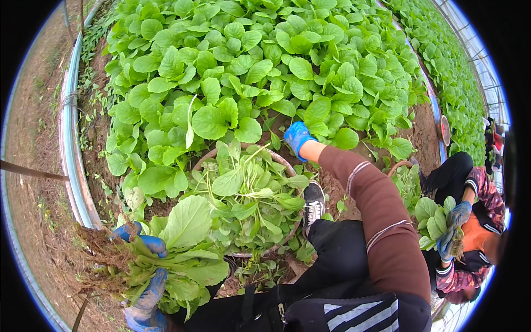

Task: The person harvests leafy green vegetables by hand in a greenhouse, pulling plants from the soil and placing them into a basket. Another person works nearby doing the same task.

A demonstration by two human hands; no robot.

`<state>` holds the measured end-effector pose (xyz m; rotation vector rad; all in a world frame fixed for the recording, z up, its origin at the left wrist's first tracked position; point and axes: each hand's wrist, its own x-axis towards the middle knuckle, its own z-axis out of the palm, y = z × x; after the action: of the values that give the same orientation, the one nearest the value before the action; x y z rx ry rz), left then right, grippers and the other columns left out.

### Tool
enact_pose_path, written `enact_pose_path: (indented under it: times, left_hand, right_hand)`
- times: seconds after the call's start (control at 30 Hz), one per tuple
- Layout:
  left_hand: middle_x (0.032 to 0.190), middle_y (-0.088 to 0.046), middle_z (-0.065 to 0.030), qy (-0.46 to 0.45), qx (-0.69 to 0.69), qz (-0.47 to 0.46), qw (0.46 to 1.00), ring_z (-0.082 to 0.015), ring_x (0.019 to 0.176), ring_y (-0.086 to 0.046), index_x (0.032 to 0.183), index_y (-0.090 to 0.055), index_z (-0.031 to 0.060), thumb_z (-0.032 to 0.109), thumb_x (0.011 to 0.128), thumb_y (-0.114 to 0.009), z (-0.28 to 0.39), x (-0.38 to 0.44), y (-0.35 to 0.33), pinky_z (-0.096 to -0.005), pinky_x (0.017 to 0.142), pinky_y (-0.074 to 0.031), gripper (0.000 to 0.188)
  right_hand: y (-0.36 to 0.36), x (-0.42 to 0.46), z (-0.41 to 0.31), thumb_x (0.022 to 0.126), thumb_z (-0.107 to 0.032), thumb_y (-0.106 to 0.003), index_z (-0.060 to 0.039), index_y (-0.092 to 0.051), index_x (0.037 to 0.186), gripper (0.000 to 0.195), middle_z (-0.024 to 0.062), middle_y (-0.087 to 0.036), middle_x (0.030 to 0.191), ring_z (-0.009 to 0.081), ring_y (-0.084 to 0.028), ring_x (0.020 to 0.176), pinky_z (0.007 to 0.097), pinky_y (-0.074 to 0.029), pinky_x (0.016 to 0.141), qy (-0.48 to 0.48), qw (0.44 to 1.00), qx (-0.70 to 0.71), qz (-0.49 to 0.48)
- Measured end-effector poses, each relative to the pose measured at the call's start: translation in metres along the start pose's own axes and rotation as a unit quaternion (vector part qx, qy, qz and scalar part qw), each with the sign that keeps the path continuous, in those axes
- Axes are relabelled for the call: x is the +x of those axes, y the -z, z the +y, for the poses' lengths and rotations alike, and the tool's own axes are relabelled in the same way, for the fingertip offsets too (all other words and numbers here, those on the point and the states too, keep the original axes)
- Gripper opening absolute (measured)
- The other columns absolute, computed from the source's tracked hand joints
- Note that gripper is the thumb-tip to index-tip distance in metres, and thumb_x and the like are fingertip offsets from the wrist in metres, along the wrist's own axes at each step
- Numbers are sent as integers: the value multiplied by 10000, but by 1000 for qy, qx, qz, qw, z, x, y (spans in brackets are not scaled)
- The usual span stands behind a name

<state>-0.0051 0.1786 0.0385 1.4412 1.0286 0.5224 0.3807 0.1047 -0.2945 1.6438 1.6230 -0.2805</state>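
Note:
My left hand (pixel 145 278), in a blue coated glove, grips a bunch of uprooted leafy greens (pixel 186 249) at the lower left. Brown soil clings to the bunch's roots, which point left. My right hand (pixel 299 139), in a blue glove, reaches in at the near edge of the bed of leafy green plants (pixel 257 70), by the base of some plants. Its fingers are mostly hidden, so what they hold cannot be told. Between my hands stands a round basket (pixel 286 166), heaped with loose leaves and small plants (pixel 244 195).
My black sneaker (pixel 314 203) is just right of the basket. A co-worker (pixel 456 216) in gloves crouches at the right, holding a bunch of greens (pixel 435 222) beside another basket (pixel 400 166). A pale blue plastic-covered edge (pixel 72 124) runs along the left; another planted bed (pixel 439 62) lies far right.

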Motion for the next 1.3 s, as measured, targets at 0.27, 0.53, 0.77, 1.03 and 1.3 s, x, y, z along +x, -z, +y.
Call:
enact_pose_path:
  times: [0.27,0.53,0.77,1.03,1.3]
  left_hand:
    - [1022,-623,-96,-73,9,-27,997,-179,893,-615,1296,-431,30,26,752,-712,0,-5,2,-328,798,-530,613]
    - [959,-659,-160,-66,-126,-23,990,-244,878,-651,1222,-477,-24,-79,650,-731,25,-21,-10,-361,809,-538,628]
    - [975,-658,-147,-92,-211,-219,948,-245,885,-656,1255,-460,-9,-51,659,-754,43,-41,-34,-379,829,-539,666]
    - [976,-661,-140,-74,-274,-306,909,-240,886,-649,1230,-501,-5,62,676,-737,48,-67,-53,-362,815,-533,606]
    - [942,-676,-123,-108,-195,-223,949,-206,829,-662,1144,-550,-21,-47,663,-698,30,-57,-62,-333,783,-540,504]
  right_hand:
    - [18,-53,36,773,-153,-572,-119,-674,845,130,156,-654,720,299,-645,628,412,-502,557,-20,949,259,179]
    - [154,-165,74,879,-255,-643,-42,-611,1171,363,44,-642,1134,161,-581,1035,305,-443,903,145,582,743,297]
    - [272,-273,45,937,-332,-541,-13,-546,1220,427,99,-612,1170,158,-572,1065,318,-429,925,311,350,811,351]
    - [330,-327,-33,893,-289,-630,-69,-642,1073,284,-29,-623,1025,65,-532,814,235,-464,764,280,257,852,361]
    - [307,-330,-27,865,-285,-640,-17,-600,1159,399,49,-642,1012,93,-584,949,271,-454,874,303,259,842,364]
